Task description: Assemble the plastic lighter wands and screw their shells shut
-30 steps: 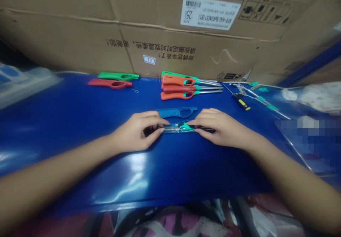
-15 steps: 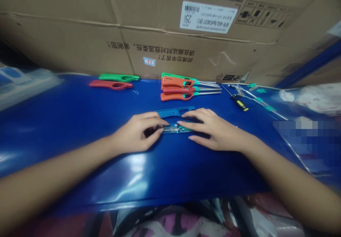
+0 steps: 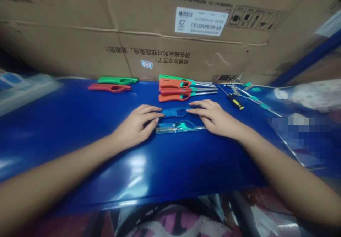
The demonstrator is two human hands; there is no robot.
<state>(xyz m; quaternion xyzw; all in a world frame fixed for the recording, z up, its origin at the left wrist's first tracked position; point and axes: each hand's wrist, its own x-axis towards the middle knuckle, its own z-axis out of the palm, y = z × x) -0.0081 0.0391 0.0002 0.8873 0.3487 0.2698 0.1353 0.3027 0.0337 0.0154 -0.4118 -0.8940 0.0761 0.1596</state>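
My left hand (image 3: 137, 123) and my right hand (image 3: 214, 118) lie on the blue table top (image 3: 80, 130), one at each end of a blue plastic lighter shell (image 3: 174, 112). Fingertips of both hands touch that shell, the fingers stretched out along it. Just in front of it lies an opened lighter half (image 3: 178, 127) with clear and teal inner parts and a metal rod showing. Neither hand is on that half now.
Three orange lighters with teal triggers (image 3: 177, 89) lie stacked behind the shell. A red shell (image 3: 109, 87) and a green shell (image 3: 117, 80) lie at the back left. A black-and-yellow screwdriver (image 3: 236, 101) and metal rods lie at the right. A large cardboard box (image 3: 170, 27) walls the back.
Both hands left the opened lighter half and moved back a little onto the blue shell behind it. The opened half now lies uncovered.
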